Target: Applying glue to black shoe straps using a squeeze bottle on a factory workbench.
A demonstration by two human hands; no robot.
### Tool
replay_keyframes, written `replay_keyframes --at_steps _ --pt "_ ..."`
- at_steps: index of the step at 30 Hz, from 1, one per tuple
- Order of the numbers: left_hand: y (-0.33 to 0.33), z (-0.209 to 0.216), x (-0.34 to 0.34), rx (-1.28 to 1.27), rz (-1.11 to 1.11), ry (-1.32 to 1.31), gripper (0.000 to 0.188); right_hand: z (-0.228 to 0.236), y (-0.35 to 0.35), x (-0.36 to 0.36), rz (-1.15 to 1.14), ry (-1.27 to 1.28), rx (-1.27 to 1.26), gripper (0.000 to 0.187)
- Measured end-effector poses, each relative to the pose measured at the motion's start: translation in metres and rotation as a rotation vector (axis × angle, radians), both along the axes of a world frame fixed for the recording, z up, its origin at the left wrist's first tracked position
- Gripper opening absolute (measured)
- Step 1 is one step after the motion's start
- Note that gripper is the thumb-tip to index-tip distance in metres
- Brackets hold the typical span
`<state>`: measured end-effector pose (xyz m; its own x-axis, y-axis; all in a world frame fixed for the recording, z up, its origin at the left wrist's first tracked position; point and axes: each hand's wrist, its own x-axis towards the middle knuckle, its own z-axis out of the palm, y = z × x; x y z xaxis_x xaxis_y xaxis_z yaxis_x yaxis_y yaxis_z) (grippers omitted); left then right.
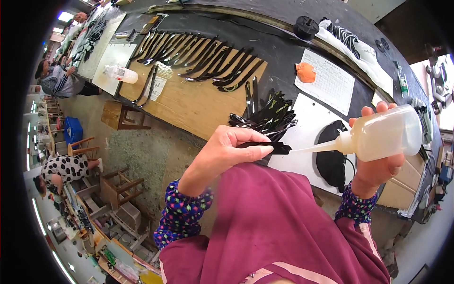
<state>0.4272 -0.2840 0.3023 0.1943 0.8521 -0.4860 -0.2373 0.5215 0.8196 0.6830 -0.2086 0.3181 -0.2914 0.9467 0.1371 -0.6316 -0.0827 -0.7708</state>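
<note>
My left hand (222,150) pinches a short black strip (281,148) between thumb and fingers, its notched end pointing right. In my right hand (373,177) lies a translucent squeeze bottle (385,135) with pale yellowish liquid, tipped on its side. Its long thin nozzle (312,148) points left, the tip at or very near the strip's end; whether they touch I cannot tell. Just beyond my left hand is a heap of glossy black strips (269,113). A black cloth piece with a loop (330,156) lies below the nozzle on a white board (302,113).
Rows of curved black strips (198,54) lie on a cardboard sheet (189,102). Farther off are a printed sheet (331,80), an orange scrap (305,72), a black spool (306,27) and a green-labelled bottle (402,83). Another squeeze bottle (120,74) lies left. Wooden stools (124,116) and people are at left.
</note>
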Motion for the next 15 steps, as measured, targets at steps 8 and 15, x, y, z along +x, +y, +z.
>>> replay_keyframes --at_steps 8,15 --pt "0.0021 0.0039 0.0 0.009 -0.037 -0.019 0.018 0.0026 -0.0008 -0.0046 -0.015 -0.095 0.035 0.087" --pt "0.0035 0.0037 0.0 -0.005 -0.027 -0.04 0.017 0.001 -0.0017 -0.0008 -0.019 -0.128 0.041 0.087"
